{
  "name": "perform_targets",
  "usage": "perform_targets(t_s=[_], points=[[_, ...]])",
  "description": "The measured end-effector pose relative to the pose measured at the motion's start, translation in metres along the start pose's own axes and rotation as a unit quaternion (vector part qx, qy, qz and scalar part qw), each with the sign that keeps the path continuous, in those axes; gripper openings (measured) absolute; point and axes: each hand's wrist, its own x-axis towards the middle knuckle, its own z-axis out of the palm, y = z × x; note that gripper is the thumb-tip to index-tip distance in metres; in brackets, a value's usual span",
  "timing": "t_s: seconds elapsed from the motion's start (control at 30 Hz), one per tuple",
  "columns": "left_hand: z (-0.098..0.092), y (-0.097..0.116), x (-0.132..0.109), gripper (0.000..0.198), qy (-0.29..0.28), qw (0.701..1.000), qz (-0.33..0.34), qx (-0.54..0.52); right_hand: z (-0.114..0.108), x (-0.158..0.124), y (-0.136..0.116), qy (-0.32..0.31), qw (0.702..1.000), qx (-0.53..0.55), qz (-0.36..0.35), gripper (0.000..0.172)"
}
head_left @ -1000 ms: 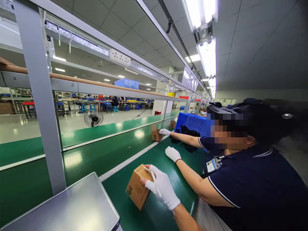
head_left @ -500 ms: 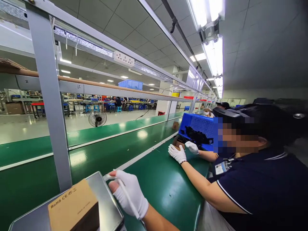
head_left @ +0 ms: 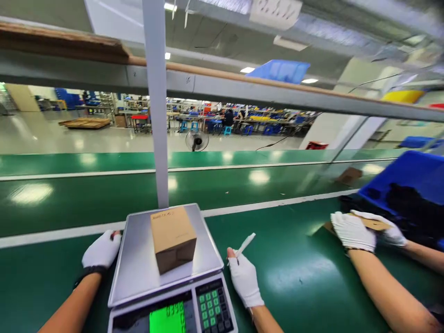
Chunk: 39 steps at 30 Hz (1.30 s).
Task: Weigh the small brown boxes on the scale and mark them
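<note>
A brown cardboard box (head_left: pixel 173 233) with dark print on its top sits on the metal pan (head_left: pixel 137 259) of a digital scale (head_left: pixel 189 300), whose green display (head_left: pixel 168 317) is lit. My left hand (head_left: pixel 100 252), in a white glove with bare fingertips, lies beside the pan's left edge. Its fingers are curled, and what they hold, if anything, is hidden. To the right of the scale, my right hand (head_left: pixel 245 280), gloved too, pinches a slim white pen-like stick (head_left: pixel 246 243) that points up and away.
At right, a co-worker's gloved hands (head_left: pixel 354 231) hold a flat brown cardboard piece (head_left: pixel 373 223). Behind them a blue bin (head_left: pixel 416 171) holds black parts. A grey upright post (head_left: pixel 157 115) rises behind the scale. A shelf rail (head_left: pixel 243 92) crosses above the green belt (head_left: pixel 208 189).
My view has swung left and down, bringing the whole pan, the display and my left hand into sight. My right hand, still with the white stick, now appears right of the scale.
</note>
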Motion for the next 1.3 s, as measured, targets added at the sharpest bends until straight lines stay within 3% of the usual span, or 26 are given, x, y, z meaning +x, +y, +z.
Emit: perform_targets(t_s=[0.1,0.23,0.4,0.5,0.6,0.7,0.77,0.8,1.0,1.3], points=[[0.009,-0.005,-0.022,0.040,0.004,0.999,-0.036,-0.032,0.000,-0.002,0.002,-0.003,1.000,-0.014,-0.003,0.063],[0.012,-0.015,-0.068,0.050,-0.004,0.989,-0.044,-0.144,-0.004,0.001,0.005,-0.003,1.000,-0.004,-0.005,0.062],[-0.012,-0.016,-0.098,0.069,-0.024,0.951,-0.071,-0.299,-0.022,0.024,-0.016,0.001,0.998,-0.040,-0.041,0.068],[-0.039,0.018,-0.103,0.069,0.021,0.953,0.005,-0.303,-0.034,0.036,-0.061,0.004,0.997,-0.003,-0.078,0.066],[-0.055,0.069,-0.112,0.079,-0.002,0.947,0.144,-0.288,-0.040,0.034,-0.129,-0.035,0.987,0.090,-0.130,0.059],[-0.052,0.108,-0.121,0.097,-0.045,0.926,0.246,-0.283,-0.039,0.023,-0.193,-0.193,0.949,0.148,-0.203,0.051],[-0.045,0.120,-0.123,0.094,-0.077,0.922,0.262,-0.273,-0.033,0.017,-0.220,-0.311,0.910,0.138,-0.235,0.045],[-0.042,0.122,-0.123,0.091,-0.092,0.922,0.259,-0.272,-0.028,0.016,-0.228,-0.339,0.901,0.126,-0.239,0.043],[-0.040,0.119,-0.121,0.081,-0.115,0.918,0.251,-0.283,0.001,0.021,-0.239,-0.255,0.927,0.027,-0.273,0.037],[-0.038,0.118,-0.121,0.077,-0.114,0.918,0.254,-0.281,0.007,0.017,-0.244,-0.254,0.930,-0.013,-0.265,0.035]])
